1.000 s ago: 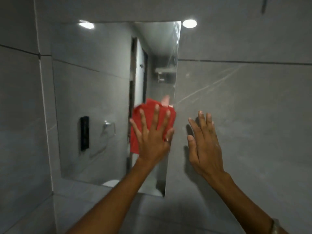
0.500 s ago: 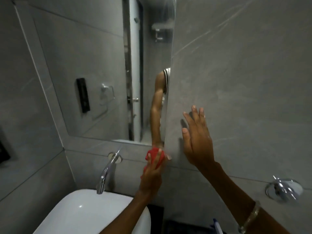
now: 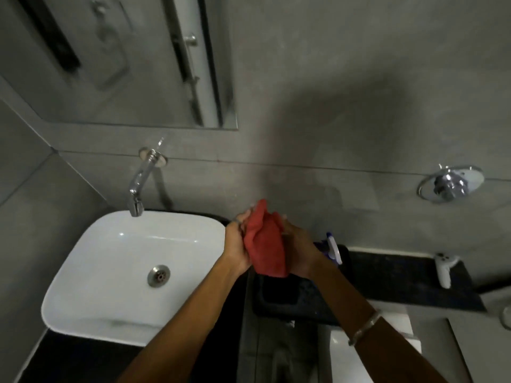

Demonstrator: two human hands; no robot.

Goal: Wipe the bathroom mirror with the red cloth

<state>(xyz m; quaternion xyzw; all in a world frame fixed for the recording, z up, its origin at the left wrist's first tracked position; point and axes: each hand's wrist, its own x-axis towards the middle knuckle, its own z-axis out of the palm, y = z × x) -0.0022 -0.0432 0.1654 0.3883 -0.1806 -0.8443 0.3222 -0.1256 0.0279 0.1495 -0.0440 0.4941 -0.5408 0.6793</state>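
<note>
Both hands, left hand (image 3: 237,244) and right hand (image 3: 300,248), clasp the bunched red cloth (image 3: 265,244) between them, above the dark worktop's (image 3: 401,283) back edge; the mirror (image 3: 119,64) hangs up-left, nearer the left hand.

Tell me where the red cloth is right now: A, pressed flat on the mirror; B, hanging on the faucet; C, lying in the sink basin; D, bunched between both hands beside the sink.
D: the red cloth is bunched between the left hand and right hand, held over the counter to the right of the white sink, well below the mirror.
</note>
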